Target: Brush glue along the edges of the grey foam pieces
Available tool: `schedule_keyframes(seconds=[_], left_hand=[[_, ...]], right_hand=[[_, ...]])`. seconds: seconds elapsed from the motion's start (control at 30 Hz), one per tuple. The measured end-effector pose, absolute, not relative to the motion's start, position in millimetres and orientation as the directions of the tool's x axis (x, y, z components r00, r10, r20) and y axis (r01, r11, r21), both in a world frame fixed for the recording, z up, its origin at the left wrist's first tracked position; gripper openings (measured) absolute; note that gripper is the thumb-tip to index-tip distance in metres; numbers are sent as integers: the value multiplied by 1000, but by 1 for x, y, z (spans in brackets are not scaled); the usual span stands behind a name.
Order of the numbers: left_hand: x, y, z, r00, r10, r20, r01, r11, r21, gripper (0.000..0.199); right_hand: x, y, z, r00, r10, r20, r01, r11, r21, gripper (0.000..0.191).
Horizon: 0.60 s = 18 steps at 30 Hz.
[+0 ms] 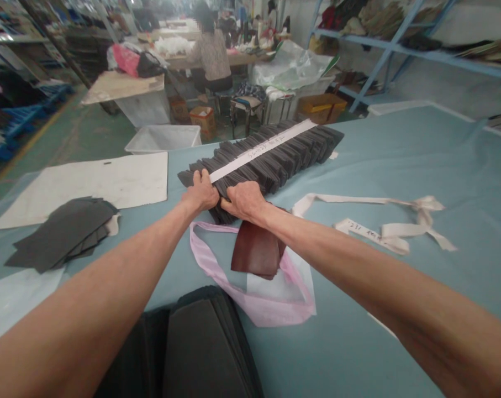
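On your left, the loose dark pieces lie fanned out, overlapping the pale board. Now your left hand, fingers bent, is on the near end of the tied dark bundle, whether pinching I can't tell. Just beside it, your right hand is curled closed on that same end! The bundle's on the blue cloth, above the pink band and brown pieces; farther right, cream strips.
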State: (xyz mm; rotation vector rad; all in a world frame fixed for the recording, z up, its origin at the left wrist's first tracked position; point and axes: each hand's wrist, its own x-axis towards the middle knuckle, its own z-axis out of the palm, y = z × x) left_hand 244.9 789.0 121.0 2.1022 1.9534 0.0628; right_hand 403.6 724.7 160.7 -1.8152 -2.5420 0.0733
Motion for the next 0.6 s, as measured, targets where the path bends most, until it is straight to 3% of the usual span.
schedule_keyframes(seconds=[0.23, 0.6], left_hand=[[246, 784, 133, 71, 964, -255, 968, -5, 251, 82], [243, 775, 133, 104, 969, -225, 974, -54, 218, 83]], right_hand=[[417, 731, 166, -332, 943, -30, 943, 332, -10, 54], [433, 735, 167, -307, 948, -78, 952, 308, -5, 51]])
